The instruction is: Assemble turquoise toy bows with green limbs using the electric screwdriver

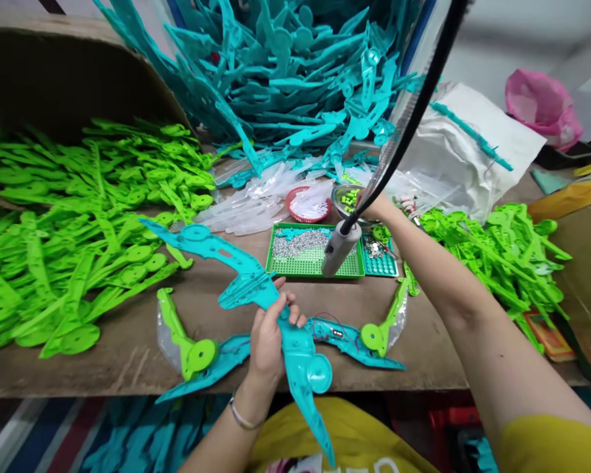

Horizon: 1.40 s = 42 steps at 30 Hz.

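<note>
Here, a long, pointed turquoise part [295,345] slants left and in front of the green lattice tray [295,268].
Glossy, ribbed plastic with discs, pinched mid-length by the left hand [270,335]; behind the tray, the right hand [374,205] is at a bowl [338,209], grip hidden.

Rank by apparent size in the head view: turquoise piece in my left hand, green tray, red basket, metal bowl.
1. Turquoise piece
2. Green tray
3. Red basket, metal bowl: unsure; similar, and the bowl is partly covered.
</note>
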Available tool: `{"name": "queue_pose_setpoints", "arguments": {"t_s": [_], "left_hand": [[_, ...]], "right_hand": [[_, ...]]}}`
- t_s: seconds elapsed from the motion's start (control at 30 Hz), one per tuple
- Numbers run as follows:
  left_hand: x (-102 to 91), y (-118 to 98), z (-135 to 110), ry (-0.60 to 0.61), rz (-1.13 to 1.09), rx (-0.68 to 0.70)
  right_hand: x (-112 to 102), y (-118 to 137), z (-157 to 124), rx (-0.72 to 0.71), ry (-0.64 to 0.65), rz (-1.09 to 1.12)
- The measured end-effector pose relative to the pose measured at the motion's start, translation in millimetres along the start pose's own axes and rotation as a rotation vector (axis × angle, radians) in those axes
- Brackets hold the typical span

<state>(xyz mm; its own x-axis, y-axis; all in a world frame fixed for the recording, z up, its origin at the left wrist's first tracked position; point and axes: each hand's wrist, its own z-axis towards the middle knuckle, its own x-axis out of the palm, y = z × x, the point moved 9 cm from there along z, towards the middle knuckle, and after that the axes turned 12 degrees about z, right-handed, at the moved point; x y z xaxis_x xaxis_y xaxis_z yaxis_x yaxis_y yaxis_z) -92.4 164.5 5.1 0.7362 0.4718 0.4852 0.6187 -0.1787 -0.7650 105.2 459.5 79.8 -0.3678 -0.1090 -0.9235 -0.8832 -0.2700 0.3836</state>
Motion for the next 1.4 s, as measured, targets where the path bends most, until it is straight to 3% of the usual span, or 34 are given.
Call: {"name": "queue_pose_setpoints", "arguments": {"t_s": [0.13, 0.23, 0.3, 0.4, 0.47, 0.53, 0.63, 0.77, 0.87, 1.03, 1.13, 1.4], "left_hand": [[-2.1, 0, 3, -0.032, -0.039, 0.045], [-7.1, -3, 6, -0.075, -0.066, 0.103], [-9.4, -3, 8, -0.098, -0.073, 0.138], [-9.1, -5, 10, -0.110, -0.054, 0.191], [-7.6, -5, 10, -0.112, -0.034, 0.216], [-5.6, -4, 11, -0.108, -0.016, 0.227], [-2.5, 1, 11, -0.098, 0.009, 0.218], [2.3, 8, 10, -0.081, 0.040, 0.189], [3.8, 7, 9, -0.080, 0.049, 0.179], [2.7, 0, 10, -0.079, 0.040, 0.152], [0.6, 1, 11, -0.096, 0.026, 0.125], [-3.4, -1, 7, -0.143, 0.041, 0.129]], "right_hand": [[-46, -2, -50, 0.032, -0.212, 0.110], [-50, -3, -115, 0.021, -0.267, 0.197], [-30, 0, -160, -0.053, -0.277, 0.335], [29, 7, -210, -0.166, -0.150, 0.375], [62, 4, -229, -0.175, -0.113, 0.386], [76, -1, -238, -0.147, -0.138, 0.422], [75, -3, -246, -0.085, -0.168, 0.624], [85, 20, -259, 0.011, 0.019, 1.027], [87, 40, -270, 0.032, 0.107, 1.127], [69, 81, -276, -0.233, 0.230, 0.930], [57, 104, -279, -0.399, 0.267, 0.969], [55, 121, -287, -0.470, 0.254, 1.005]]}}
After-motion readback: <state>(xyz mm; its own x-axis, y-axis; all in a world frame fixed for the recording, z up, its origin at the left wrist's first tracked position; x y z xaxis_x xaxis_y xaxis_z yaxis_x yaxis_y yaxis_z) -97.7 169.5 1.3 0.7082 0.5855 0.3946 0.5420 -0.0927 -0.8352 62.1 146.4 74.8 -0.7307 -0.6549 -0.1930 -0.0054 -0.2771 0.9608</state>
